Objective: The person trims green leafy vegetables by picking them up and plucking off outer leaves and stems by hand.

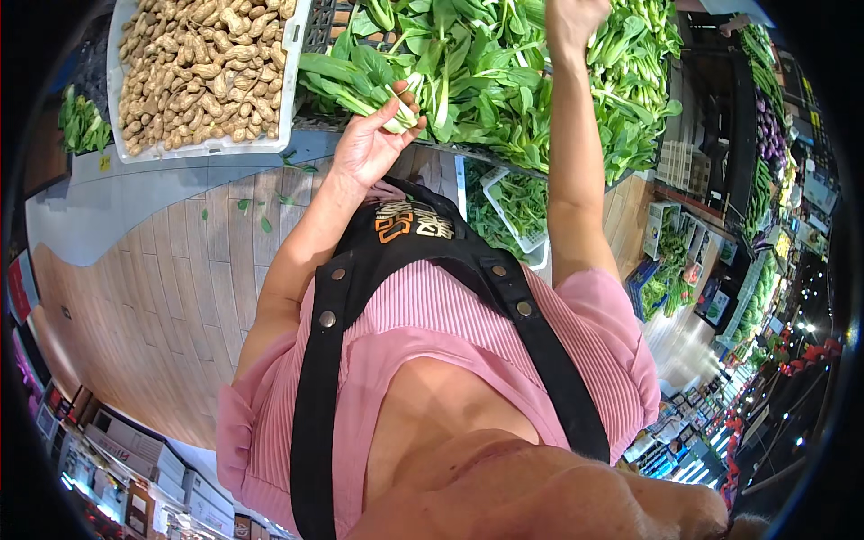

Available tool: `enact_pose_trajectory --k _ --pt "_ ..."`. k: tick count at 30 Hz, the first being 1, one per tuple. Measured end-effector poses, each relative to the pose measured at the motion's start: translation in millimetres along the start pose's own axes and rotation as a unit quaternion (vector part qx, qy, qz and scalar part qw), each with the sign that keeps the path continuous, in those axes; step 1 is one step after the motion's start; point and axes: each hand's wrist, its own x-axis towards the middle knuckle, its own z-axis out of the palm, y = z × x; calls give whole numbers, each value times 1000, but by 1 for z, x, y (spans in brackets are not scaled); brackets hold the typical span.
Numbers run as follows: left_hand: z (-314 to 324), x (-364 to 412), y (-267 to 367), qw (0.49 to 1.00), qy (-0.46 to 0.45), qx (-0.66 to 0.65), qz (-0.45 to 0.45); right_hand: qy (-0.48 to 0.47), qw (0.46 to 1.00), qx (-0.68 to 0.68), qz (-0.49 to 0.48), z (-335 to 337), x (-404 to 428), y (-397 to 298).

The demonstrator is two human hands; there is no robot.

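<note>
My left hand (378, 138) is closed around the pale stems of a small bunch of leafy greens (351, 84), its leaves pointing up and to the left. Beyond it spreads a heap of loose leafy greens (472, 88) with green leaves and whitish stems. My right arm reaches forward over the heap, and my right hand (577, 20) is at the top edge of the view, partly cut off; its fingers are hidden, so what it touches does not show. More bunches of greens (628, 74) are stacked to the right of that hand.
A white plastic tray of peanuts (287, 88) stands left of the greens. Below the stand's front edge is a white crate (503, 202) with more greens. Fallen leaves (265, 224) lie on the wood-look floor (182, 270). Vegetable crates (655, 229) stand to the right.
</note>
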Motion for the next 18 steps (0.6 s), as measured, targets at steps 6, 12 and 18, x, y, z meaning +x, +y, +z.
enact_pose_trajectory --k 6,12,18 --pt "28 20 -7 998 29 2 -54 -82 948 -171 -254 -32 -81 10" --pt "2 16 -1 995 85 57 -2 -229 944 -121 -205 -4 -106 8" --pt "14 2 0 992 26 125 -4 -174 908 -382 0 45 -29 40"
